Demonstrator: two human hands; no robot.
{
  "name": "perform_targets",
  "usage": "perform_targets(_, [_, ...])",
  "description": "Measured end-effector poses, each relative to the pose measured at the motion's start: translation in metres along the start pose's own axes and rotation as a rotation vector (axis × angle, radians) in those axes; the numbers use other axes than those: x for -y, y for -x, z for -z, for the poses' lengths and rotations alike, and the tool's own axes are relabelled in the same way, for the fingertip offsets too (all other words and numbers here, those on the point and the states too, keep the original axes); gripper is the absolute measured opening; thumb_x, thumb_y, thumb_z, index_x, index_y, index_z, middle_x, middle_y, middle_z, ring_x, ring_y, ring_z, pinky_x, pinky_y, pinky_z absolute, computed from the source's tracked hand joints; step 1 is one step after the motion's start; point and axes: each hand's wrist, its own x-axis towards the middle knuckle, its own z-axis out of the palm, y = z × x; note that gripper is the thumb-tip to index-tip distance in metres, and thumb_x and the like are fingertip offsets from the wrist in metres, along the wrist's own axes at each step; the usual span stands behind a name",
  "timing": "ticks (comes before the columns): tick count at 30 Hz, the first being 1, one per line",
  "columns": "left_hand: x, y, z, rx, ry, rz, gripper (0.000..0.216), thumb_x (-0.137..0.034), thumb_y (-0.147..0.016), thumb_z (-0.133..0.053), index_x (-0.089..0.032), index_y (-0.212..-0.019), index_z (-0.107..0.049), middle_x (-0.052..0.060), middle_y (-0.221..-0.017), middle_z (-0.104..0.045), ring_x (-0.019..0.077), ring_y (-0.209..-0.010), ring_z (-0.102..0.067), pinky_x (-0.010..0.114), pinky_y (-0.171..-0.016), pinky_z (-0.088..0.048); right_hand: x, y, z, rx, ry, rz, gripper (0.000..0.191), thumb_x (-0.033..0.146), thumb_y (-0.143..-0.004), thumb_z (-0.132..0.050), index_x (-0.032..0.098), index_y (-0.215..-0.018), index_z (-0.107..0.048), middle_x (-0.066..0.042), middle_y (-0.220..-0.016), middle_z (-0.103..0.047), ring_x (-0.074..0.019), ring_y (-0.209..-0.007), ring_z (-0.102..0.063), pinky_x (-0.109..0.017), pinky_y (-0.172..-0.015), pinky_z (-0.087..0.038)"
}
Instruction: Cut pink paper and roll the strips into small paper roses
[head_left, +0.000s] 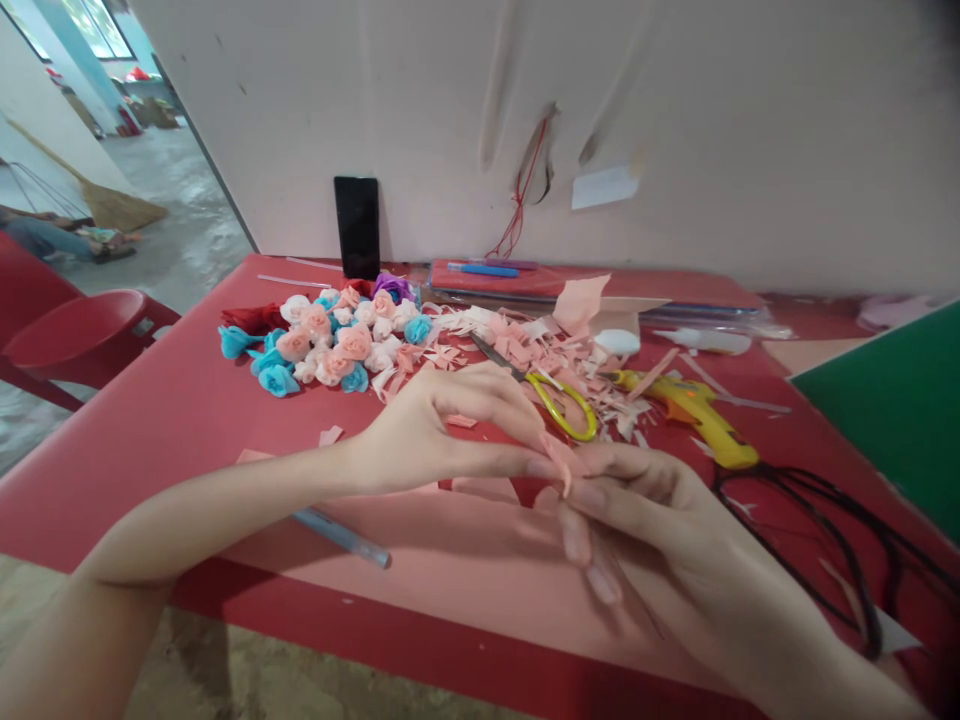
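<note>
Between both hands is a small strip of pink paper, held over the table's front half. My left hand pinches its upper left side between thumb and fingers. On the right, my right hand grips its lower edge with thumb and index finger, the other fingers curled below. Under the hands lies a large pink paper sheet. Just behind them are scissors with yellow handles, their blades partly among paper scraps. A yellow glue gun rests right of the scissors.
Paper roses in pink, white and blue are heaped at the back left of the red table. A phone leans on the wall. A pen lies on the sheet's left; a black cord loops at right, near a green board.
</note>
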Motion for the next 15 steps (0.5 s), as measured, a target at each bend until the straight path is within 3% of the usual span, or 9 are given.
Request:
perform_targets(4, [-0.002,0.002,-0.002,0.016,-0.023,-0.005,0.007,-0.014,-0.071,-0.069,-0.02,-0.071,-0.071,0.001,-0.071,-0.068,0.0121,-0.076,-0.059,0.027,-0.08,-0.046,0.0,0.002,-0.003,0.007,0.003,-0.021,0.003,0.024,-0.066,-0.074,0.025,-0.064,-0.071,0.002,-0.046,-0.064,-0.0055,-0.033,-0.052,-0.009,-0.035,-0.044])
perform_targets(6, [-0.002,0.003,-0.003,0.006,-0.032,-0.004,0.006,-0.015,-0.071,-0.069,-0.021,-0.072,-0.07,0.001,-0.071,-0.068,0.0127,-0.076,-0.058,0.028,-0.08,-0.045,0.0,0.003,-0.006,-0.084,0.104,0.013,0.006,0.027,-0.063,-0.075,0.025,-0.063,-0.07,0.001,-0.048,-0.065,-0.007,-0.035,-0.054,-0.009,-0.034,-0.043])
perform_targets(11, [0.0,0.006,-0.008,-0.058,-0.072,-0.017,0.006,-0.017,-0.074,-0.067,-0.02,-0.068,-0.067,0.001,-0.073,-0.07,0.012,-0.071,-0.057,0.029,-0.079,-0.044,-0.005,0.008,-0.018,-0.39,0.406,0.292,0.017,0.022,-0.047,-0.079,0.027,-0.061,-0.07,0.001,-0.053,-0.067,-0.0146,-0.043,-0.06,-0.019,-0.04,-0.052])
perform_targets(15, [0.001,0.011,-0.013,-0.097,-0.084,-0.003,0.01,-0.015,-0.074,-0.066,-0.017,-0.066,-0.061,0.0,-0.073,-0.068,0.0106,-0.071,-0.054,0.028,-0.077,-0.043,-0.008,0.01,-0.019,-0.467,0.588,0.453,0.006,0.025,-0.056,-0.072,0.029,-0.061,-0.07,0.003,-0.049,-0.065,-0.0165,-0.039,-0.058,-0.025,-0.041,-0.053])
